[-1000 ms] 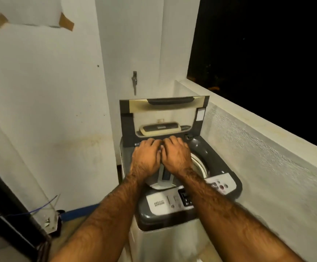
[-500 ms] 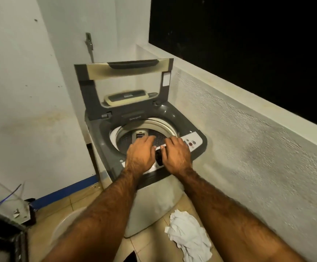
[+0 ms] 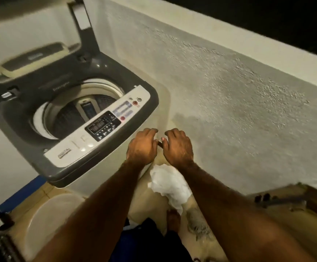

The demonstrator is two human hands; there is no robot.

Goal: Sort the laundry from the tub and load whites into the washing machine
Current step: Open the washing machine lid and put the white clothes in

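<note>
The one view comes from the person's head: a wide lens tipped steeply down and slightly forward. It stands close over the open washing machine (image 3: 97,133), which leans across the upper left, while the rough wall (image 3: 229,110) runs along the right. Both forearms reach in from the bottom edge, with the left hand (image 3: 142,148) and right hand (image 3: 178,148) near the centre, above the floor (image 3: 201,250).

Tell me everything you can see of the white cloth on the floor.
The white cloth is a crumpled, soft-looking heap of plain fabric, its narrower end trailing toward a bare foot. It lies on the tan floor beside the washing machine, near the foot of the textured wall. The right forearm hides its upper right edge; neither the left hand nor the right hand holds it.
</note>
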